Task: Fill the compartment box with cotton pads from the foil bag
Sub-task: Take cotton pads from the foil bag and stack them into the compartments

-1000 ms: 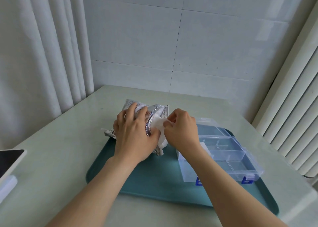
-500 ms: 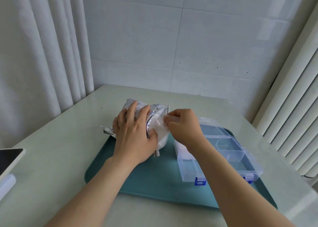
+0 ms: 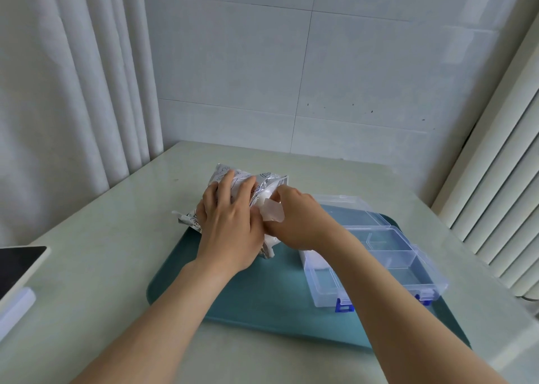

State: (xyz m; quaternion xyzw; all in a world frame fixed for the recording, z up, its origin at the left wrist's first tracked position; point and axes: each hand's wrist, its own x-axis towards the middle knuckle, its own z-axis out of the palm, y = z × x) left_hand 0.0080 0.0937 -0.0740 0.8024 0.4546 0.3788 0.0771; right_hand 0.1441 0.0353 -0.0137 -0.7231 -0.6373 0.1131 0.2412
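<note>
A silver foil bag (image 3: 267, 181) lies at the far left corner of a teal tray (image 3: 271, 299), its open mouth facing right. My left hand (image 3: 230, 223) grips the bag from above and holds it down. My right hand (image 3: 300, 222) is at the bag's mouth and pinches a white cotton pad (image 3: 272, 213) that sticks out of it. To the right stands a clear compartment box (image 3: 376, 255) with blue latches, lid open. White pads (image 3: 315, 259) lie in its near left compartment, partly hidden by my right forearm.
The tray sits on a pale green table (image 3: 102, 267). A tablet (image 3: 17, 264) with a dark screen lies at the left edge. Curtains hang at left, a ribbed radiator stands at right, and a tiled wall is behind.
My right hand has shifted a little toward me at the bag's mouth, and more of the pinched pad shows. My left hand stays on the bag.
</note>
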